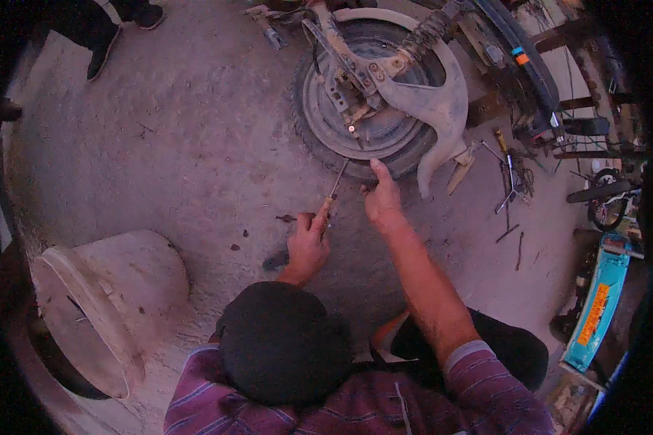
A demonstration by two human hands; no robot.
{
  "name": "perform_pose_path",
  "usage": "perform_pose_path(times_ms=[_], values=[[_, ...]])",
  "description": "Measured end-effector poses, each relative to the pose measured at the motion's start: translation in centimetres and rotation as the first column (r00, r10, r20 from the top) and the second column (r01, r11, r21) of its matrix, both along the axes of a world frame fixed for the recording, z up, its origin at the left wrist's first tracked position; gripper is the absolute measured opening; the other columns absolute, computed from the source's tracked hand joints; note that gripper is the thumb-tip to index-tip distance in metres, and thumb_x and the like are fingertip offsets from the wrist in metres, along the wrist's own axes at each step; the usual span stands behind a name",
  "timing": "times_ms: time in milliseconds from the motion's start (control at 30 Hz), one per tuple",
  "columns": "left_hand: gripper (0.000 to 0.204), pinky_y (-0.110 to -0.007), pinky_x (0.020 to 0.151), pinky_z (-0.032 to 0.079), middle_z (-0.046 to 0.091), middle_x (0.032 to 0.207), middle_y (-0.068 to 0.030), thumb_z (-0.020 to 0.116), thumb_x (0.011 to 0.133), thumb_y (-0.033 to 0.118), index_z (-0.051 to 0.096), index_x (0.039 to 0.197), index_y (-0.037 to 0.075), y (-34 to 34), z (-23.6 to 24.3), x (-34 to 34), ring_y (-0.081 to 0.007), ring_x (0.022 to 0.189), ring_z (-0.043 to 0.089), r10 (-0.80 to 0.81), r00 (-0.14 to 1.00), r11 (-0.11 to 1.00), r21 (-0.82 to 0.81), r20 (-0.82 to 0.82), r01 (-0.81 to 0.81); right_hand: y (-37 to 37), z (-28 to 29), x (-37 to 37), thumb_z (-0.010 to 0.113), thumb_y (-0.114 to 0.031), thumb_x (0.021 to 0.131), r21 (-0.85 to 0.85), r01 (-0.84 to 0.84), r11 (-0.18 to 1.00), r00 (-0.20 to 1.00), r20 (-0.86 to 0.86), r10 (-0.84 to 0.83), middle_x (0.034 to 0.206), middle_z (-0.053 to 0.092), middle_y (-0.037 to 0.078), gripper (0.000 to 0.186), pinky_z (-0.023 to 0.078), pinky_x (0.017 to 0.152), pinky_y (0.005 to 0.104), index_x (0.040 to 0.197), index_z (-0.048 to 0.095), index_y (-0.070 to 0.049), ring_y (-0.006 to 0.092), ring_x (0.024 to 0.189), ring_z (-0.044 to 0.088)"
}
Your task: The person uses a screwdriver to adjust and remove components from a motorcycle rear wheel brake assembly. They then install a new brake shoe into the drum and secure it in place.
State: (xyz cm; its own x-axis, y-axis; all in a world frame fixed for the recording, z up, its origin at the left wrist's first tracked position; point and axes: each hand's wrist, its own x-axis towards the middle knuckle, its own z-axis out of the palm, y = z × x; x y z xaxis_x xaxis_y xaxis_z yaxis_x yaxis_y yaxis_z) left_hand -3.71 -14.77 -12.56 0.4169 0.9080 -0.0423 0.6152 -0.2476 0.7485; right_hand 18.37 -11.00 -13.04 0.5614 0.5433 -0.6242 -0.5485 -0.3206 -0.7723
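A scooter wheel with a dark tyre (403,161) lies flat on the floor in front of me. A grey metal swingarm (442,109) and a spring shock absorber (424,38) lie across it. My left hand (308,246) is closed round the orange-yellow handle of a screwdriver (337,181). Its shaft points away from me and its tip meets the near edge of the wheel rim. My right hand (382,194) grips the tyre's near side just right of the tip, thumb on top. The fingers are partly hidden beneath.
An off-white plastic tub (134,283) lies tipped over at left. Loose hand tools (511,177) lie on the floor to the right. A teal case (598,304) stands at far right. A person's shoe (103,52) shows at top left. A dark rounded shape (283,341) covers the bottom centre.
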Motion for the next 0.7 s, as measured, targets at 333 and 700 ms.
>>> perform_pose_path(times_ms=[333, 700], values=[[0.064, -0.052, 0.074, 0.055, 0.057, 0.116, -0.0157, 0.065, 0.086, 0.005, 0.053, 0.146, 0.023, 2.6, 6.0, -0.7, -0.0428, 0.095, 0.066, -0.070, 0.990, 0.979, -0.198, -0.123, 0.045, 0.6, 0.4, -1.5, 0.080, -0.034, 0.087, 0.193, 0.097, 0.976, 0.988, -0.138, -0.071, 0.112, 0.065, -0.005, 0.038, 0.045, 0.071, 0.0331, 0.118, 0.065, -0.018, 0.0140, 0.095, 0.060], [0.047, -0.050, 0.082, 0.057, 0.058, 0.130, -0.0186, 0.069, 0.087, 0.008, 0.061, 0.133, 0.012, 6.2, 8.6, -1.7, -0.0442, 0.102, 0.067, -0.114, 0.991, 0.987, -0.106, 0.071, 0.121, -0.4, -0.6, 1.0, 0.081, -0.037, 0.086, 0.093, 0.002, 0.996, 0.995, -0.096, 0.007, 0.115, 0.066, -0.006, 0.045, 0.045, 0.072, 0.0326, 0.123, 0.064, -0.019, 0.0126, 0.099, 0.060]])
